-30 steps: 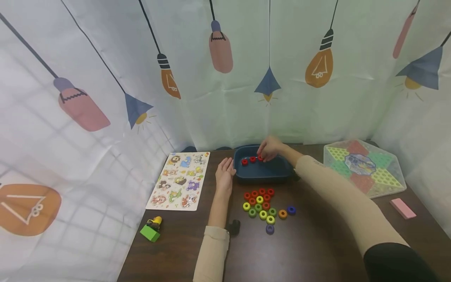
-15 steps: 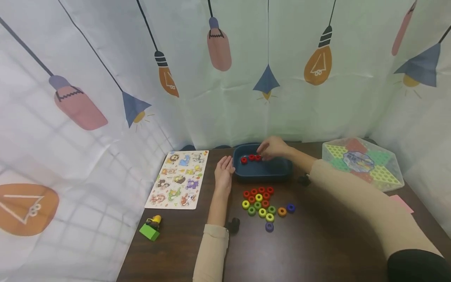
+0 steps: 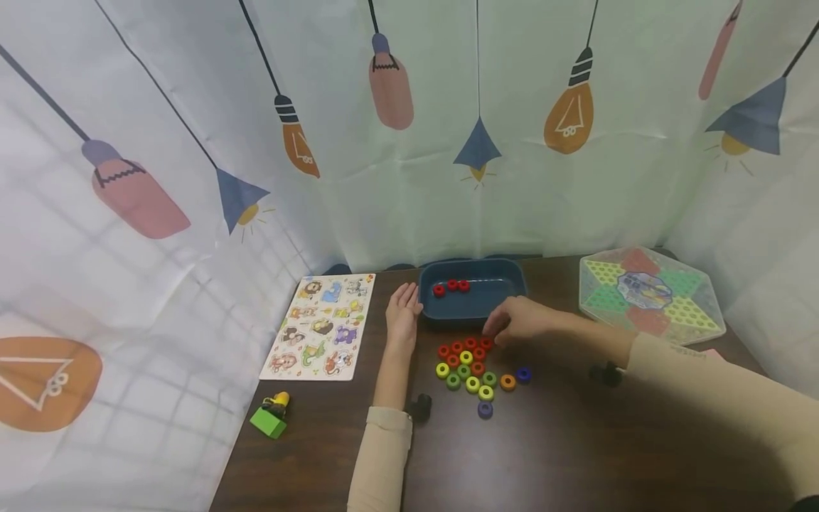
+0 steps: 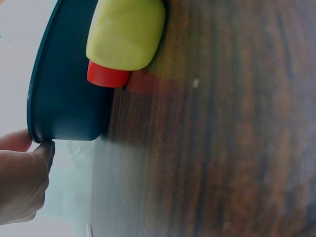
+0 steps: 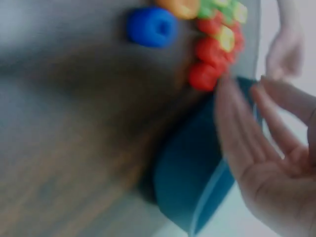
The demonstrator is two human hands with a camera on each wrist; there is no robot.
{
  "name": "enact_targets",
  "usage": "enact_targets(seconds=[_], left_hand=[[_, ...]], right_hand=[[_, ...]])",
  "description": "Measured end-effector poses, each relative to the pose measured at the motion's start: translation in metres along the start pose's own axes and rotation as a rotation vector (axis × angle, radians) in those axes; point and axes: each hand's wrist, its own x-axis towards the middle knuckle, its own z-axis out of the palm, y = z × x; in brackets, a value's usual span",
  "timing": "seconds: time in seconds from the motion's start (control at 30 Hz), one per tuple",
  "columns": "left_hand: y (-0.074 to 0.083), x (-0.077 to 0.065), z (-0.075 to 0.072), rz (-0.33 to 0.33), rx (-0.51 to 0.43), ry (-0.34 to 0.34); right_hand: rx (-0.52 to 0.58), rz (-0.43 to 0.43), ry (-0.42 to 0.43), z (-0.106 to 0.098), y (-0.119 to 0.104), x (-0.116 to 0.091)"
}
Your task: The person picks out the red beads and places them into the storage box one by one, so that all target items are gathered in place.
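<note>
— Head view first: my right hand (image 3: 521, 326) hovers fingers-down over the red rings (image 3: 472, 347) in front of the blue tray (image 3: 472, 311), gripping nothing. I'd pinch one ring by its rim, gently, leaving its neighbours alone.

— Left wrist?

— My left hand (image 4: 22, 177) lies relaxed, fingertips touching the tray's rim (image 4: 44, 98).

— Right wrist?

— Blurred, but the fingers (image 5: 237, 123) are straight, empty, just beside the nearest red ring (image 5: 203, 76).
</note>
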Motion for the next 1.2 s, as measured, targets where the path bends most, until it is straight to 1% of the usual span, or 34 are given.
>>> enact_targets(seconds=[0.07,0.1,0.13,0.27,0.3,0.37,0.43,0.53,0.6,0.67,0.77,0.83,0.97,1.0,1.1,1.2], left_hand=[[0.0,0.0,-0.001,-0.002,-0.003,0.0],[0.0,0.0,-0.001,-0.003,-0.003,0.0],[0.0,-0.001,-0.001,-0.004,-0.007,0.001],[0.001,-0.002,0.001,-0.006,-0.008,0.01],[0.001,-0.003,0.001,-0.004,-0.009,0.012],[0.002,-0.003,0.002,-0.004,-0.005,0.013],[0.002,-0.003,0.002,-0.005,0.0,0.013],[0.002,-0.003,0.001,-0.009,0.005,0.017],[0.002,-0.003,0.001,-0.01,0.004,0.018],[0.002,-0.003,0.0,-0.011,0.002,0.017],[0.001,-0.003,0.0,-0.012,-0.006,0.015],[0.001,-0.003,0.001,-0.01,-0.009,0.015],[0.002,-0.003,0.001,-0.006,-0.008,0.011],[0.001,-0.003,0.001,-0.006,-0.008,0.012],[0.001,-0.003,0.0,-0.003,-0.009,0.013],[0.0,-0.002,0.0,-0.002,-0.013,0.015]], right_hand=[[-0.151,-0.009,0.063,0.012,0.008,0.002],[-0.205,-0.022,0.088,0.017,0.012,0.003],[-0.232,-0.028,0.104,0.022,0.016,0.005],[-0.235,-0.087,0.157,0.036,0.027,0.013],[-0.224,-0.094,0.169,0.038,0.028,0.014],[-0.154,-0.079,0.171,0.041,0.029,0.014],[-0.063,-0.037,0.163,0.042,0.029,0.014],[0.105,0.032,0.12,0.04,0.027,0.012],[0.186,0.056,0.077,0.034,0.023,0.009],[0.245,0.055,0.015,0.023,0.016,0.007],[0.32,0.056,-0.064,-0.003,0.001,0.008],[0.35,0.044,-0.087,-0.023,-0.008,0.014],[0.381,0.058,-0.072,-0.061,-0.016,0.035],[0.372,0.066,-0.061,-0.068,-0.017,0.042],[0.359,0.109,-0.036,-0.081,-0.015,0.063],[0.341,0.152,-0.02,-0.085,-0.006,0.082]])
